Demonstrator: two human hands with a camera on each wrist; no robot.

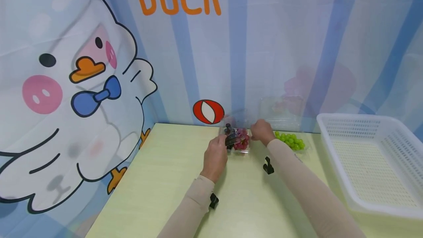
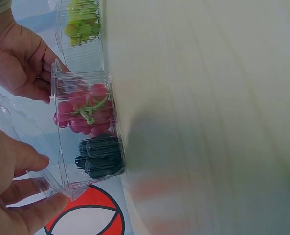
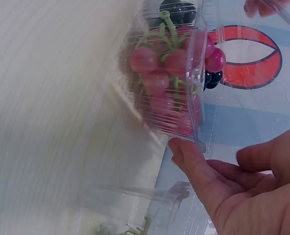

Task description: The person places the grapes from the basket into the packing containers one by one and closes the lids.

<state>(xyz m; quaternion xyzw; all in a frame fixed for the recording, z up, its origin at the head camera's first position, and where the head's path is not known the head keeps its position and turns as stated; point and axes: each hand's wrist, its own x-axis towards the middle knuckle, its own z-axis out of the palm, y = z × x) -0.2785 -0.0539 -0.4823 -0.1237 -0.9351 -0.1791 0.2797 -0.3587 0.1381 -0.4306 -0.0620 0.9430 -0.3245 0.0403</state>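
Note:
A clear plastic clamshell box point(image 2: 61, 161) stands on the table with its lid raised. It contains pink grapes point(image 1: 243, 138) and dark grapes point(image 2: 101, 155). My left hand point(image 1: 214, 161) pinches a clear plastic edge at the box's left corner between thumb and fingers. At the opposite end, my right hand point(image 1: 262, 131) touches the box's rim with its fingertips, the thumb held apart. Right of that hand sits a second clear box point(image 1: 281, 109), its lid up, with green grapes point(image 1: 290, 140) in it. My right forearm passes in front of part of this second box.
A white perforated plastic basket point(image 1: 343, 190) stands at the right of the pale yellow table point(image 1: 158, 179). Behind the table hangs a printed cloth point(image 1: 271, 39) with a duck and a red ball; the raised lids are close to it.

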